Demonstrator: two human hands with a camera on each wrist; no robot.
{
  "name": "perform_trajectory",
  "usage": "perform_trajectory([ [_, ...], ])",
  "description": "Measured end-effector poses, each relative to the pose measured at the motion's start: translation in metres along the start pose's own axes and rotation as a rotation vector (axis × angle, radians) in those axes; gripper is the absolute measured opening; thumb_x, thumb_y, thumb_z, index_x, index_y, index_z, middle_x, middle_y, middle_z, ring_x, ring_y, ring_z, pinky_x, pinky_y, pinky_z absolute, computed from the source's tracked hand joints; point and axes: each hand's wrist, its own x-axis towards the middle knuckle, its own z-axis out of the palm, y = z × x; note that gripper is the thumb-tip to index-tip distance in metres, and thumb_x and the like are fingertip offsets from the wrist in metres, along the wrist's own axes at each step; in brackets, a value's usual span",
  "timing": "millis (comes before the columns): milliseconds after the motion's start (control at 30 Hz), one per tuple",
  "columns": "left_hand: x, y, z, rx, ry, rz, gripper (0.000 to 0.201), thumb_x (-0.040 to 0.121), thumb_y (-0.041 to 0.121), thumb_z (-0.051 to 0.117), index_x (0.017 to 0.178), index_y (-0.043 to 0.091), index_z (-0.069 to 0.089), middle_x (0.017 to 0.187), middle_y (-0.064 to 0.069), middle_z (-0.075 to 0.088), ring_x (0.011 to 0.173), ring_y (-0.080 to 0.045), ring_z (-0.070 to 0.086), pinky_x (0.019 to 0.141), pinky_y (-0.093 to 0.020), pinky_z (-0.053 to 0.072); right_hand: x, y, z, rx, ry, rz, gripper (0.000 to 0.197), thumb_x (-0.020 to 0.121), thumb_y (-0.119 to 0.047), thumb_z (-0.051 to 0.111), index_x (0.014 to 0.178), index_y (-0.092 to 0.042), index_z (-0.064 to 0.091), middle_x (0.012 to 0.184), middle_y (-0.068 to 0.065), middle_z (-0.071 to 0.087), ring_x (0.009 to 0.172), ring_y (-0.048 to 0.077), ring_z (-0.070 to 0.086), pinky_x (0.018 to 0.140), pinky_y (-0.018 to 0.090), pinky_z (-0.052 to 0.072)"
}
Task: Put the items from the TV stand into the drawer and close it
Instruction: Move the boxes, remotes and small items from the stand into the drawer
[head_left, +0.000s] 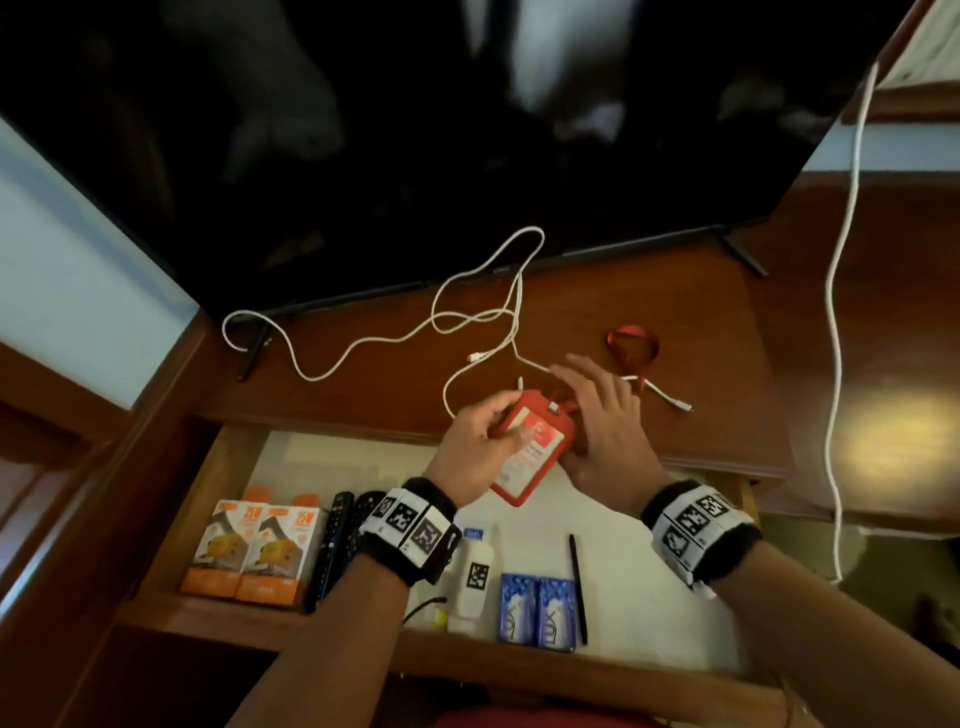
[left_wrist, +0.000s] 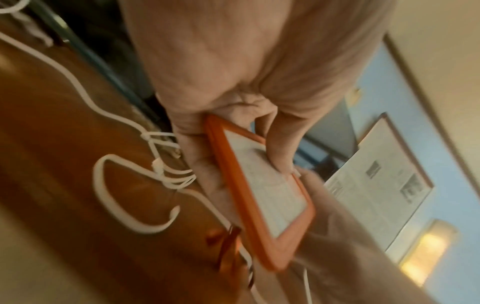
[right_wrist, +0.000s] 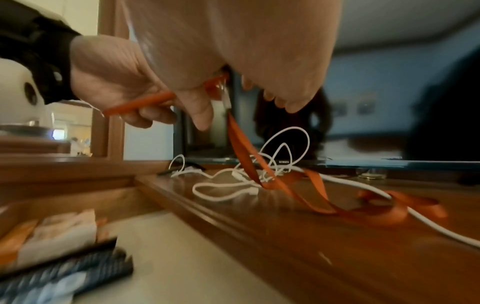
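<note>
An orange-red ID card holder (head_left: 535, 457) hangs over the back of the open drawer (head_left: 208, 525). My left hand (head_left: 483, 431) pinches it, with the thumb (left_wrist: 278, 152) on the card face (left_wrist: 267, 191) and the fingers underneath. My right hand (head_left: 602, 421) lies beside the holder's top with its fingers fairly straight and loose, over the clip end. From the clip the holder's red lanyard (right_wrist: 285, 191) trails onto the TV stand top (head_left: 691, 322) and loops there (head_left: 631, 345). A tangled white cable (head_left: 467, 317) lies on the stand, and the lanyard crosses it.
The drawer holds two orange boxes (head_left: 249, 556), black remotes (head_left: 337, 540), a white tube (head_left: 475, 577), blue soap packets (head_left: 537, 613) and a pen (head_left: 577, 587). A TV (head_left: 415, 130) stands behind the cable. At the right hangs a white cord (head_left: 836, 338).
</note>
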Motion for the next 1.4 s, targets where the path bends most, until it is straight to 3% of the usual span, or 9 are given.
perform_trajectory([
  [133,-0.002,0.063,-0.027,0.018,0.047,0.235,0.011,0.096,0.008,0.067,0.103,0.017,0.068,0.096,-0.002,0.074,0.082,-0.007,0.073,0.070,-0.022,0.056,0.033,-0.007,-0.010,0.284,0.093,-0.039,0.031,0.090,-0.008,0.053,0.114,-0.027,0.058,0.112,-0.008,0.060,0.114,0.024,0.049,0.095,0.036,0.027],
  [333,0.000,0.139,-0.060,-0.144,0.125,0.328,0.024,0.104,0.029,0.056,0.125,0.018,0.058,0.097,-0.018,0.076,0.068,-0.041,0.075,0.043,-0.036,0.058,0.068,-0.033,-0.057,0.465,0.170,-0.040,0.018,0.107,-0.021,0.039,0.094,-0.019,0.050,0.067,-0.012,0.058,0.050,0.007,0.048,0.048,0.030,0.040],
  [500,0.035,0.171,-0.085,0.149,0.281,0.349,0.025,0.096,0.009,0.059,0.118,0.019,0.056,0.097,-0.015,0.071,0.062,-0.030,0.073,0.040,-0.036,0.054,0.093,-0.079,-0.105,-0.037,-0.056,-0.245,0.014,0.107,-0.035,0.034,0.097,-0.029,0.041,0.076,-0.023,0.045,0.061,0.001,0.043,0.062,0.031,0.038],
  [733,0.055,0.182,-0.107,1.049,0.118,0.390,0.037,0.092,0.041,0.066,0.127,0.051,0.060,0.112,0.014,0.073,0.102,-0.010,0.069,0.089,-0.038,0.058,0.110,-0.103,-0.154,0.292,-0.053,-0.226,0.011,0.104,-0.022,0.051,0.103,-0.021,0.063,0.066,-0.009,0.058,0.048,0.008,0.053,0.045,0.020,0.043],
  [867,0.041,0.173,-0.110,0.764,-0.178,0.335,0.027,0.096,0.022,0.068,0.115,0.041,0.071,0.110,0.016,0.074,0.107,-0.002,0.067,0.099,-0.039,0.054,0.112,-0.098,-0.161,0.260,0.092,-0.230,0.014,0.103,-0.027,0.053,0.091,-0.028,0.059,0.073,-0.005,0.064,0.063,0.013,0.061,0.059,0.033,0.050],
  [967,0.016,0.179,-0.105,0.367,-0.340,0.393,0.018,0.097,0.009,0.066,0.111,0.019,0.071,0.102,0.005,0.074,0.096,-0.008,0.071,0.086,-0.029,0.056,0.108,-0.086,-0.151,0.280,0.108,-0.209,0.012,0.102,-0.026,0.055,0.092,-0.023,0.061,0.074,-0.002,0.065,0.065,0.019,0.064,0.062,0.042,0.051],
  [1100,0.007,0.189,-0.099,0.115,-0.068,0.514,0.015,0.095,0.004,0.067,0.108,0.008,0.066,0.101,-0.011,0.074,0.091,-0.021,0.073,0.082,-0.041,0.061,0.087,-0.083,-0.116,0.184,0.034,-0.172,0.020,0.097,-0.011,0.047,0.108,-0.016,0.064,0.086,-0.001,0.071,0.064,0.009,0.061,0.062,0.036,0.049],
  [1267,0.021,0.179,-0.098,0.474,0.294,0.615,0.014,0.090,0.026,0.069,0.103,0.029,0.066,0.097,0.008,0.072,0.091,-0.009,0.070,0.081,-0.043,0.060,0.063,-0.111,-0.108,-0.127,-0.111,-0.201,0.023,0.099,-0.009,0.045,0.118,-0.021,0.047,0.108,-0.011,0.071,0.063,0.010,0.061,0.049,0.017,0.030],
  [1400,0.024,0.170,-0.109,0.781,0.126,0.407,0.022,0.087,0.034,0.070,0.108,0.040,0.069,0.099,0.014,0.072,0.092,-0.008,0.069,0.084,-0.042,0.060,0.058,-0.117,-0.123,-0.227,-0.043,-0.326,0.019,0.097,-0.017,0.049,0.111,-0.028,0.057,0.090,-0.012,0.066,0.062,0.012,0.056,0.056,0.028,0.041],
])
